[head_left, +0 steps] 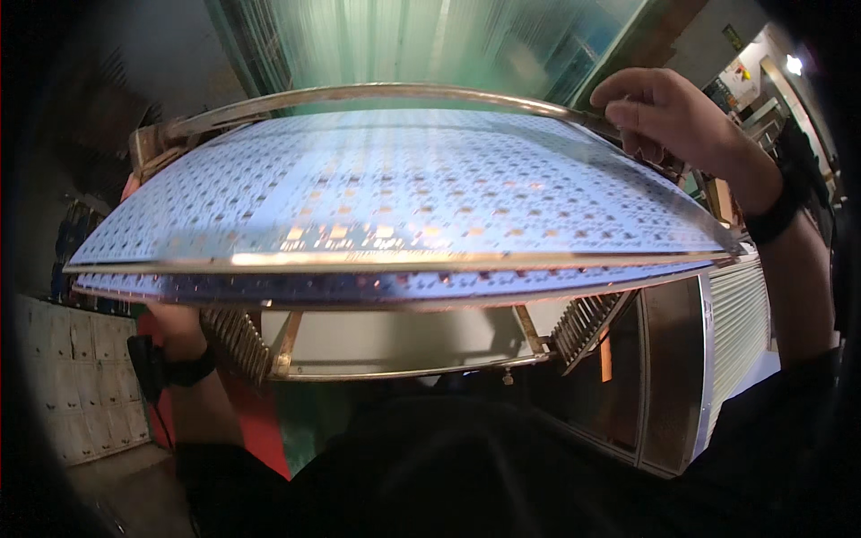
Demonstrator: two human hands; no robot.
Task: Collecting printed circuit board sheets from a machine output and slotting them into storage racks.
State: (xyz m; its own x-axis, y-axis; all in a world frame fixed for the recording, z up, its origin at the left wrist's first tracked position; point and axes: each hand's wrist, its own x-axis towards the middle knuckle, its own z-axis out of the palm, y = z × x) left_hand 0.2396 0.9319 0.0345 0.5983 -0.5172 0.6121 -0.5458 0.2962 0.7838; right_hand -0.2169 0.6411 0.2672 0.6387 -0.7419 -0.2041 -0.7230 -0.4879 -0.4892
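Two thin circuit board panels lie one over the other with a narrow gap at the near edge. The upper circuit board panel (pixel 359 188) is pale blue-white with rows of small dark and gold marks; only a strip of the lower panel (pixel 430 285) shows. My right hand (pixel 668 117) is at the far right, beside the end of a metal bar (pixel 386 90). Its fingers are partly bent and apart, with nothing visible held. From below, my left hand (pixel 175 327) reaches behind the left side of the panels, which hide most of its fingers.
Under the panels is a metal rack (pixel 404 369) with slotted sides (pixel 238 345). A translucent greenish sheet (pixel 404 45) hangs beyond the bar. White patterned panels (pixel 81 377) stand at left; a stack of thin pale sheets (pixel 740 309) stands at right.
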